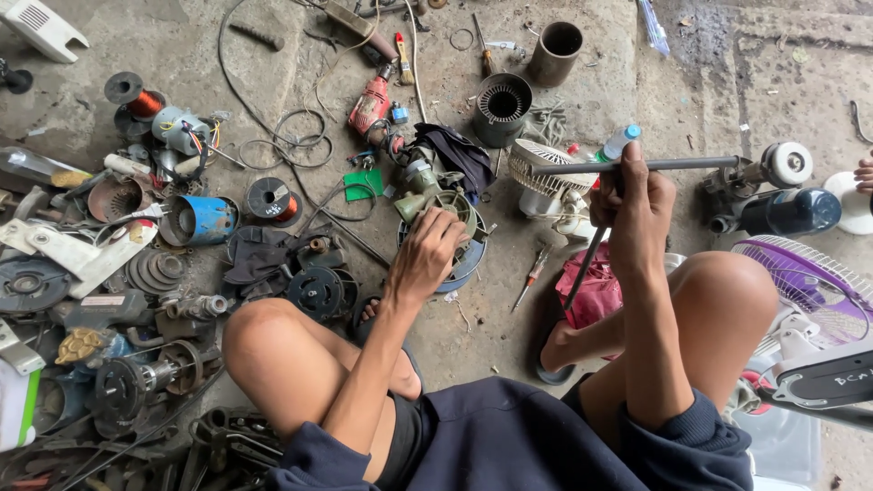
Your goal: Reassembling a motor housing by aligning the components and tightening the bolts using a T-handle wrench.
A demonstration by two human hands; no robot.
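Note:
I squat on a concrete floor among motor parts. My left hand (427,253) rests with curled fingers on a round green motor stator (452,207) that sits on a blue ring on the floor. My right hand (634,202) is closed around a long dark metal rod (582,167), which it holds roughly level above the floor. A thinner dark rod or screwdriver (582,268) slants down below that fist. Both my bare knees frame the hands.
Left of me lies a heap of motor housings, copper-wire spools (273,198) and a blue cylinder (202,219). A red drill (371,105), a slotted black cylinder (501,108) and a white fan grille (546,168) lie ahead. A purple fan guard (809,286) stands right; another person's fingers (864,173) show at the edge.

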